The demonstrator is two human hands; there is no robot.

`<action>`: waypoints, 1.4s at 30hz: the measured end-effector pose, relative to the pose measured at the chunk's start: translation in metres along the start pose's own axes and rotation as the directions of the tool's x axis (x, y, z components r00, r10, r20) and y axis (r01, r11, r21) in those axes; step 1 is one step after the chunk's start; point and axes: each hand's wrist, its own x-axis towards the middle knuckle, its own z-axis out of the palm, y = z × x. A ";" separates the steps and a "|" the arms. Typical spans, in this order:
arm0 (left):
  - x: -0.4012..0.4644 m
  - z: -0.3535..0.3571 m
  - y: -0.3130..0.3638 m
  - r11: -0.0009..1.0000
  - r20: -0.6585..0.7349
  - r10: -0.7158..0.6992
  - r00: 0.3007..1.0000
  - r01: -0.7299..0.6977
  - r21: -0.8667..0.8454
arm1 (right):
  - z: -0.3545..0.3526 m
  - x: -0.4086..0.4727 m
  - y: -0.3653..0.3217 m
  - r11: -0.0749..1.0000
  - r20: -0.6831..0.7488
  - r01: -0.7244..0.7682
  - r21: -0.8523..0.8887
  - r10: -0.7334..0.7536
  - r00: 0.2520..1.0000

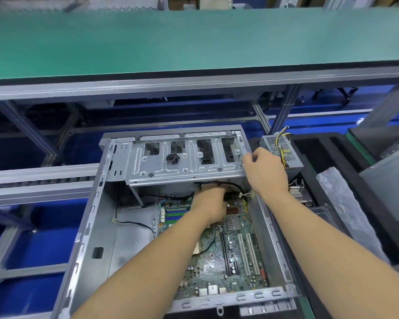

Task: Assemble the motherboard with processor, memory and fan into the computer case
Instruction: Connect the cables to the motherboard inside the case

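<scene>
An open grey computer case (88, 226) lies flat in front of me with a green motherboard (235, 259) inside it. A hinged metal drive cage (182, 162) stands raised over the case's far end. My left hand (209, 203) reaches under the cage, its fingers curled among black cables (230, 184) at the board's far edge; what it grips is hidden. My right hand (263, 171) holds the right end of the cage with curled fingers. Blue and green memory slots (176, 215) and a small silver heatsink (233, 223) show on the board.
A power supply (283, 150) with yellow wires sits right of the case. A cooler heatsink (300, 195) lies in black foam beside it. Bubble wrap (346, 203) and black trays are at the right. A green conveyor belt (194, 40) runs across the back.
</scene>
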 end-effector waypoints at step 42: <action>-0.082 -0.032 -0.129 0.675 -0.142 -0.589 0.795 0.388 -0.627 | 0.115 -0.041 -0.079 0.940 0.684 0.207 -0.270 0.036 0.728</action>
